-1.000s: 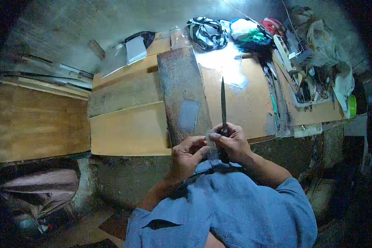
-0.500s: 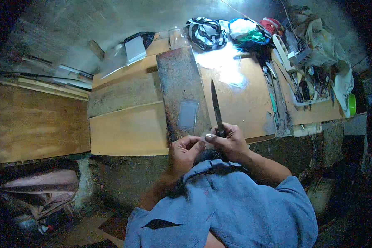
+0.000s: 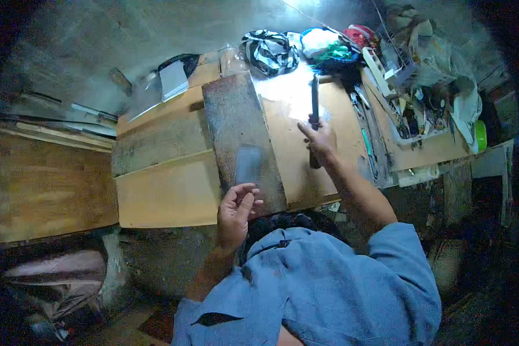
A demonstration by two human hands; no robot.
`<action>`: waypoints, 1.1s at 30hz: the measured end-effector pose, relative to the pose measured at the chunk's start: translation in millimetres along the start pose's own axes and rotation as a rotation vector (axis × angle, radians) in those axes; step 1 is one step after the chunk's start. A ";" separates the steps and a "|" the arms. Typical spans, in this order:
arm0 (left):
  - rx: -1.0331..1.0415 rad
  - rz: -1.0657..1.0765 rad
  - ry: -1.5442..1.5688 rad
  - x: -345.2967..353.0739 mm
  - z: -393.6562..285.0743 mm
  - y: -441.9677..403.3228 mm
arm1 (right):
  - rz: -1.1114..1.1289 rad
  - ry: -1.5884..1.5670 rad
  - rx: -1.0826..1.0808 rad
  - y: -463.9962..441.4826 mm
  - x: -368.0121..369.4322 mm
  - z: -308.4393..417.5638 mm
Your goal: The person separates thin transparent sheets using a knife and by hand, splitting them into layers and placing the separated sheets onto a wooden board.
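Observation:
My right hand (image 3: 322,141) is over the right part of the table, closed around a knife (image 3: 315,98). Its dark blade points away from me, and one finger or the thumb sticks out to the left. My left hand (image 3: 234,212) is at the near edge of a dark worn board (image 3: 230,109), fingers loosely curled and apart, with nothing visible in them. Just beyond it, a small clear rectangular sheet or packet (image 3: 248,164) lies on the board, slightly blurred.
A tray of tools (image 3: 412,130) stands at the right, near a power strip (image 3: 378,69). Plastic bags (image 3: 271,52) lie along the back. A white sheet (image 3: 173,81) is at the back left. Wooden strips (image 3: 63,135) lie at far left.
My hands have parted. The right hand has carried the knife forward over the table, away from my body. My left hand has come away from the right and its fingers have loosened.

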State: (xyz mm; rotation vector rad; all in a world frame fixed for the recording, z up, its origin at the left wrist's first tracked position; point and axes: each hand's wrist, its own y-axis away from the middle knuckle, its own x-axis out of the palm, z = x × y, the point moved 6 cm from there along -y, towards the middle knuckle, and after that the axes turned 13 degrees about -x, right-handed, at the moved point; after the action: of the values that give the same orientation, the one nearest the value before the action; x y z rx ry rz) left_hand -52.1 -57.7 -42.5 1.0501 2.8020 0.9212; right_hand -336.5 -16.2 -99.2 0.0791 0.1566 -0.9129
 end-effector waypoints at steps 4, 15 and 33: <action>0.003 -0.003 0.047 -8.7 4.3 3.9 | -0.062 0.448 -0.049 -40.2 -40.3 -49.8; -0.037 -0.049 0.020 -20.6 7.3 12.6 | -0.044 0.865 0.177 -68.3 -50.2 -76.5; 0.022 -0.032 0.034 -28.2 12.4 16.0 | -0.076 0.828 0.168 -100.1 -42.9 -96.7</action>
State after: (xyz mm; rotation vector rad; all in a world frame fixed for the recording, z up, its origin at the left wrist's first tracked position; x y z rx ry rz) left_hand -18.1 -58.6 -49.6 0.9988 2.8542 0.9160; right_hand -451.4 -30.6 -187.5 0.6124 0.8547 -0.9237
